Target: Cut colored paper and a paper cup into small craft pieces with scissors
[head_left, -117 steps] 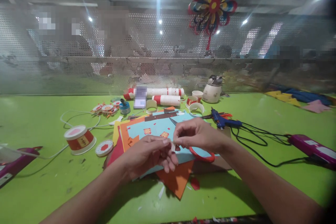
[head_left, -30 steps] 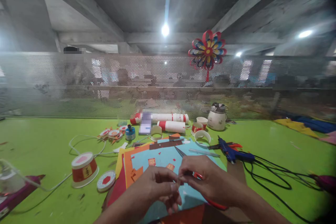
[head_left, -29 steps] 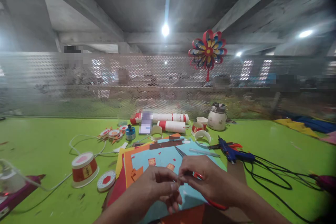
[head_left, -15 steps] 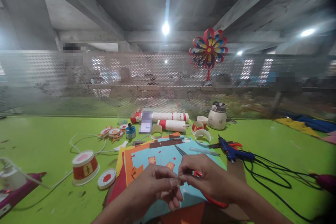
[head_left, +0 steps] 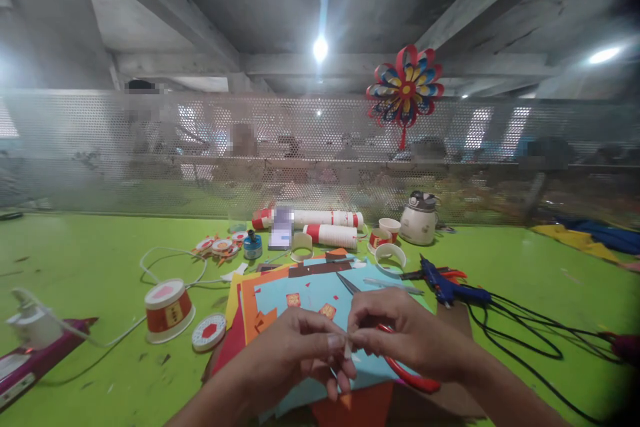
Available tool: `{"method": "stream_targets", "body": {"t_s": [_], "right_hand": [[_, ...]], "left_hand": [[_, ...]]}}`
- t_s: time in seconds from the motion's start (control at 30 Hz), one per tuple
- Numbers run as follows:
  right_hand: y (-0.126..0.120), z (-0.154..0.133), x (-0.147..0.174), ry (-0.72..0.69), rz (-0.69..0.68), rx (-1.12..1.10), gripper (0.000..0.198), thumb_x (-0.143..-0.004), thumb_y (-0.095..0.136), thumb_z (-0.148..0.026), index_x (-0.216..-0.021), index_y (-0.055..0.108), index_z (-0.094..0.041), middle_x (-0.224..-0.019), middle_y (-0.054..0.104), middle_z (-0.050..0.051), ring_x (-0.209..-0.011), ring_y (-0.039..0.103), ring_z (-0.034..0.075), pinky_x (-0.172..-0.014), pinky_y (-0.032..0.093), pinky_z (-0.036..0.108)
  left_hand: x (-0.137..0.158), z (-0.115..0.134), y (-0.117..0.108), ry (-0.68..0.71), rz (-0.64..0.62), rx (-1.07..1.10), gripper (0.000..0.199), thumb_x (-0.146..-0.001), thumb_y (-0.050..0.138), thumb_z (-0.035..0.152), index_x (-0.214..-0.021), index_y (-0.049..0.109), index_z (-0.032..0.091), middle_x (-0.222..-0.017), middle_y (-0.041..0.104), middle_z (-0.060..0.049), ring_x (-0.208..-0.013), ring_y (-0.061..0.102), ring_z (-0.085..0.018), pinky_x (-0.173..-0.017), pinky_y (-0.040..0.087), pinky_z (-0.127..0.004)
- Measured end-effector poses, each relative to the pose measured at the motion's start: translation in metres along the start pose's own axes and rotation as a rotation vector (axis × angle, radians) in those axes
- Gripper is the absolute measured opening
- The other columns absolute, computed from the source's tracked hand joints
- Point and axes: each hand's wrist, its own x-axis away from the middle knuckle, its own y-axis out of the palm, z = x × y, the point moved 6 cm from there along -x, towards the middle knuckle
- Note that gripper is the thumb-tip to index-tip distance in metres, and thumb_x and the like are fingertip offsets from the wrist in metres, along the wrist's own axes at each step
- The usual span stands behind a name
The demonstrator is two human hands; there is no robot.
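Observation:
A small pale strip point(head_left: 348, 347), perhaps paper, is pinched between the fingertips of both hands. My left hand point(head_left: 305, 345) grips it with thumb and forefinger, its other fingers loosely curled below. From the other side, my right hand point(head_left: 400, 330) is closed on its upper end. Under the right hand lie scissors with red handles point(head_left: 417, 379), blades pointing away. Light blue paper point(head_left: 277, 297) is spread beneath the hands, with two small red-and-gold patterned pieces point(head_left: 293, 300) and red scraps on it.
Left stand an upturned red-and-white paper cup point(head_left: 170, 313), a round lid point(head_left: 209, 332) and a purple power strip point(head_left: 47, 353). A blue glue gun point(head_left: 447, 283) with black cords lies right. Behind are stacked cups point(head_left: 330, 235), a phone point(head_left: 281, 230), a blue bottle point(head_left: 253, 247) and a kettle point(head_left: 419, 220).
The pale strip now shows more clearly between the fingertips. Both hands remain together over the paper, and the whole view has shifted slightly.

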Motion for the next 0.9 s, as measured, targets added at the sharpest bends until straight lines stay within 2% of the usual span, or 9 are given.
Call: {"method": "stream_targets", "body": {"t_s": [0.17, 0.37, 0.9], "right_hand": [[0.000, -0.004, 0.002, -0.014, -0.013, -0.021, 0.014, -0.085, 0.061, -0.017, -0.073, 0.066, -0.014, -0.065, 0.056, -0.004, -0.063, 0.050, 0.008, -0.060, 0.040, 0.018], [0.002, -0.006, 0.003, -0.026, -0.025, 0.010, 0.010, -0.084, 0.062, -0.013, -0.075, 0.066, -0.015, -0.068, 0.058, -0.004, -0.066, 0.050, 0.008, -0.062, 0.040, 0.018], [0.002, -0.011, 0.007, -0.063, -0.015, 0.099, 0.010, -0.087, 0.060, -0.019, -0.079, 0.065, -0.017, -0.071, 0.060, -0.003, -0.068, 0.053, 0.010, -0.064, 0.041, 0.020]], "left_hand": [[0.002, -0.003, 0.001, -0.020, -0.027, -0.038, 0.016, -0.072, 0.069, 0.023, -0.074, 0.071, 0.008, -0.070, 0.069, -0.010, -0.057, 0.063, -0.013, -0.056, 0.047, -0.024], [0.001, -0.004, 0.000, -0.028, -0.007, -0.072, 0.016, -0.069, 0.073, 0.025, -0.068, 0.072, 0.010, -0.063, 0.068, -0.007, -0.051, 0.061, -0.011, -0.054, 0.047, -0.024], [0.000, -0.006, 0.002, -0.050, -0.006, -0.049, 0.018, -0.067, 0.074, 0.027, -0.067, 0.071, 0.009, -0.062, 0.069, -0.008, -0.049, 0.062, -0.012, -0.048, 0.045, -0.022]]}}
